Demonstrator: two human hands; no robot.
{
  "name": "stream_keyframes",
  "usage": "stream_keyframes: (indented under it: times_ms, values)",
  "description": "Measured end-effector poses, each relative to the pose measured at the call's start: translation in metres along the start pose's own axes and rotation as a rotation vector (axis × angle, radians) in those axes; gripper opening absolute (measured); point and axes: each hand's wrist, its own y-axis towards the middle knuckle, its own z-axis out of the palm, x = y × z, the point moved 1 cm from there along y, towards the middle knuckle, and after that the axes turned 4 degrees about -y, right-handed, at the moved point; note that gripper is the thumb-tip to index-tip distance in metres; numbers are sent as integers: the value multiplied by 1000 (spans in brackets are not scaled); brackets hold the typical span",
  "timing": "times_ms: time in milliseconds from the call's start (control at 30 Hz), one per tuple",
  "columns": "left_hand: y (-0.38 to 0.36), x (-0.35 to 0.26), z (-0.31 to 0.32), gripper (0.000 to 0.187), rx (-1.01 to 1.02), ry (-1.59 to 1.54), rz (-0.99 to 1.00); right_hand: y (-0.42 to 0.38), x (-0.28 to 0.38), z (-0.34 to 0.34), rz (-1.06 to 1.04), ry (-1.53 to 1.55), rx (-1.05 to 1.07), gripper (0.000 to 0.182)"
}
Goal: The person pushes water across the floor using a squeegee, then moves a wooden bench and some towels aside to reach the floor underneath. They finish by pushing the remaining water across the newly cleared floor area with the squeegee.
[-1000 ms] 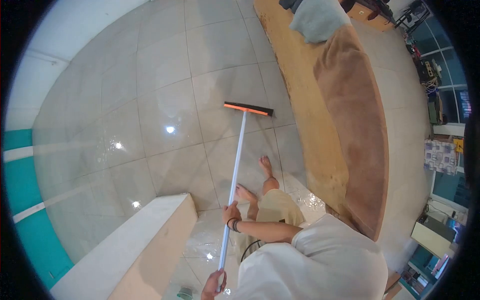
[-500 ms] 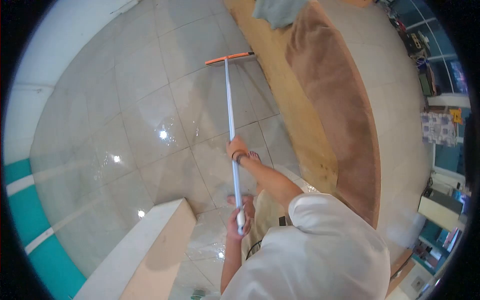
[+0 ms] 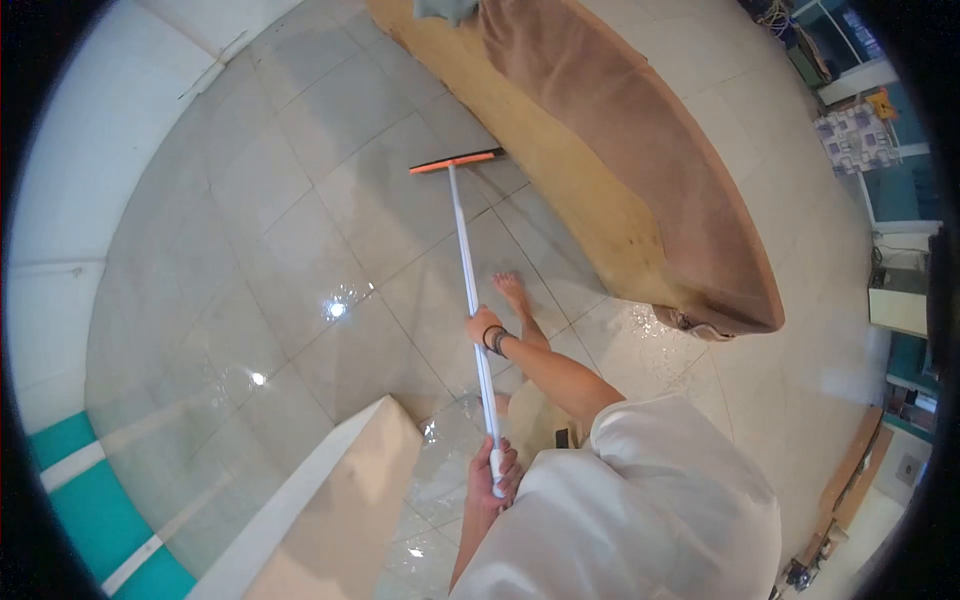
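Observation:
I hold a floor squeegee with a long pale pole (image 3: 463,240) and an orange head (image 3: 455,163) with a dark blade edge. My right hand (image 3: 486,327), with dark bands at the wrist, is wrapped round the pole partway down. Below it, my left hand (image 3: 493,470) is closed round the white grip at the pole's near end. The head rests on the wet tiled floor (image 3: 330,240), its right tip close to the yellowish side of a long, low brown-topped piece (image 3: 590,110). My bare foot (image 3: 511,290) stands right of the pole.
A low white and beige wall end (image 3: 350,490) juts up at lower left. White and teal walls (image 3: 70,490) bound the left side. A grey cloth (image 3: 447,10) lies on the brown-topped piece. Shelves and a patterned cloth (image 3: 858,138) line the far right.
The view has shifted and turned. The squeegee head sits lower in view, nearer my body, still touching the floor. One bare foot shows farther forward. Both hands keep their hold on the pole.

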Motion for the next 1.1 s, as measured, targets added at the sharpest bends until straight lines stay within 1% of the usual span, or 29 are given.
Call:
stream_keyframes:
  times_ms: [33,100,167,200,233,267,333,367,400,433,467,533,567,600,633,667,700,733,767,800,833,867,900,933,967,1000,1033,1067,1100]
  values:
    - [-20,4,-24,32,1,29,-23,-21,-12,15,-13,-1,5,43]
    - [-67,6,-50,32,-86,30,-41,-65,-35,43,134,118,53,41]
    - [-113,13,-73,31,-176,35,-73,-114,-52,71,129,50,-18,41]
    - [-135,10,-80,30,-196,38,-74,-137,-47,79,161,48,1,41]
    - [-163,14,-93,30,-254,67,-74,-158,-58,106,193,-20,22,41]
    - [-190,17,-104,31,-312,100,-75,-175,-75,136,132,130,33,41]
    - [-242,30,-115,32,-403,116,-78,-236,-66,154,254,97,47,41]
    - [-266,45,-111,32,-408,104,-76,-262,-61,155,251,96,77,39]
    - [-290,59,-106,26,-651,236,39,-280,-57,158,245,95,108,38]
    - [-308,71,-103,27,-889,364,158,-293,-57,166,242,81,120,38]
    - [-318,80,-100,27,-889,344,167,-304,-57,171,265,77,166,37]
    - [-327,90,-97,30,-650,172,207,-315,-65,178,276,63,212,37]
    - [-328,92,-119,42,-704,88,183,-316,-67,180,247,38,242,40]
    - [-318,87,-130,42,-693,90,193,-311,-67,181,216,16,269,43]
    - [-310,86,-137,29,-478,-14,114,-307,-68,182,209,31,253,39]
    - [-304,88,-143,33,-266,-118,37,-302,-64,171,204,29,261,39]
    - [-294,86,-141,33,-267,-17,67,-291,-54,151,174,137,494,36]
    - [-286,85,-137,33,-290,-40,116,-281,-44,129,148,244,728,36]
    - [-275,84,-131,34,-313,-69,165,-268,-37,108,71,142,736,40]
    - [-263,77,-128,34,-298,-39,189,-245,-40,100,-120,65,686,38]
    - [-252,71,-116,35,-201,-47,198,-217,-45,78,-273,186,583,28]
    - [-242,65,-111,35,-237,-67,224,-189,-50,56,-433,290,482,25]
    - [-234,61,-98,36,-324,-98,264,-188,-27,4,-441,226,166,22]
    - [-227,55,-87,37,-231,-120,270,-168,-24,-41,-548,385,8,19]
    - [-221,47,-74,37,-191,-71,291,-166,-2,-108,-511,242,-175,18]
    - [-213,38,-62,38,-152,-19,310,-163,10,-171,-632,199,-393,19]
    - [-205,28,-49,38,-196,35,340,-142,3,-222,-659,252,-555,17]
    - [-204,21,-37,38,-251,87,361,-143,10,-280,-718,204,-732,15]
    - [-201,15,-23,36,-236,107,349,-144,18,-330,-642,114,-1008,17]
